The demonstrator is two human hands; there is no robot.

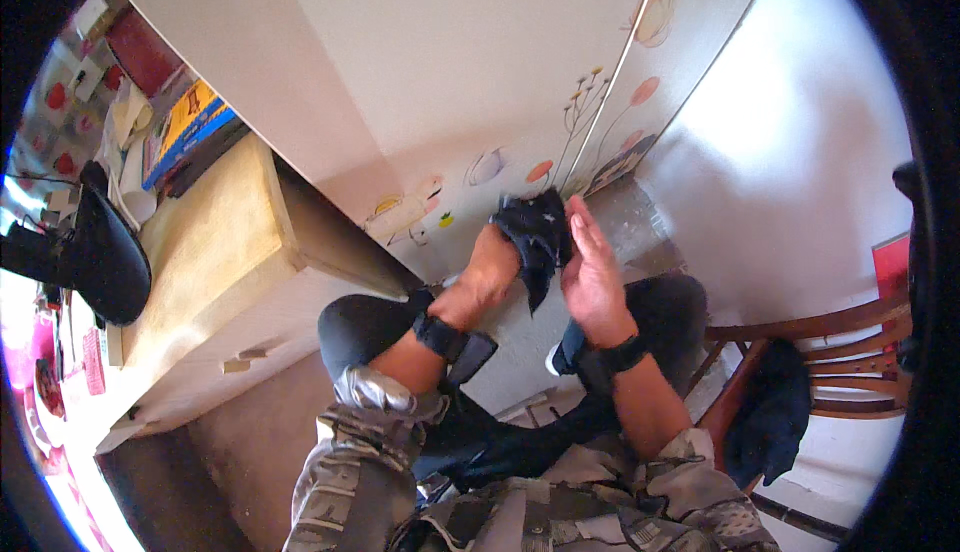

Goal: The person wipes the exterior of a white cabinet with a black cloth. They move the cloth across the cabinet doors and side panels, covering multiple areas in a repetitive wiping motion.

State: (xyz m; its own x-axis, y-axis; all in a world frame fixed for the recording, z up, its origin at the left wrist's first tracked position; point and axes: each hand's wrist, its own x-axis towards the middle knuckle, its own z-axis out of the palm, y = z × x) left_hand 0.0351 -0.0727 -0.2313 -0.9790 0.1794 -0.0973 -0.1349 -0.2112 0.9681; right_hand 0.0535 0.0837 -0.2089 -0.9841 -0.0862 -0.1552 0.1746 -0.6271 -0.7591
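Observation:
A dark cloth (534, 233) with small pale marks is bunched at my left hand (491, 271), covering its fingers. One pointed corner of the cloth hangs down toward the floor. My right hand (596, 278) is upright beside it, fingers straight and a little blurred, palm turned to the cloth. Whether the right hand touches the cloth cannot be told. Both hands are in front of my knees, and each wrist wears a black band.
Ahead stands a pale cabinet (450, 64) with painted flowers. At left, a wooden desk (217, 207) bears books (187, 132) and a black object (112, 252). A slatted wooden chair (847, 319) at right holds a dark fabric item (769, 413).

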